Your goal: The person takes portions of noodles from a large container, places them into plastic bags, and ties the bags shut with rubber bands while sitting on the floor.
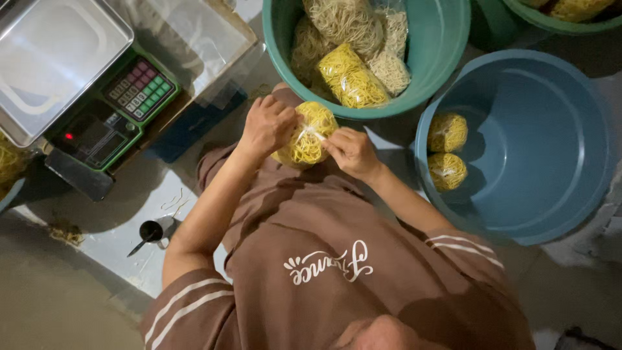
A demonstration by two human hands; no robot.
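While gripping the bag of yellow noodles (308, 136) from the side, left hand (267, 124) curled tight, fingers wrapped over the rounded bulk and steadying it above the lap. Right hand (350, 150) closed too, thumb and forefinger pinched on the twisted clear plastic at the bag's mouth, remaining fingers folded under. Held directly between the two hands, touching both, just off the near rim of the green basin (440, 39). Judging by that pinched neck, midway through closing this one: filled and gathered, yet no finished knot to be made out, the plastic being too small and glossy to read. Done so far, by the look of things: two round bags, upper (447, 132) and lower (447, 171), lying against the left wall of the blue basin (551, 142), near the right hand, with most of that basin bare. Left to handle, probably: several looser-looking bags of pale and yellow noodles piled in the green basin beyond the hands. Off toward the far left corner of the floor, an electronic scale (123, 110) with a metal tray (52, 58) on top, well apart from both hands. Nearer the left elbow, a small dark cup (150, 231) on the floor, untouched.
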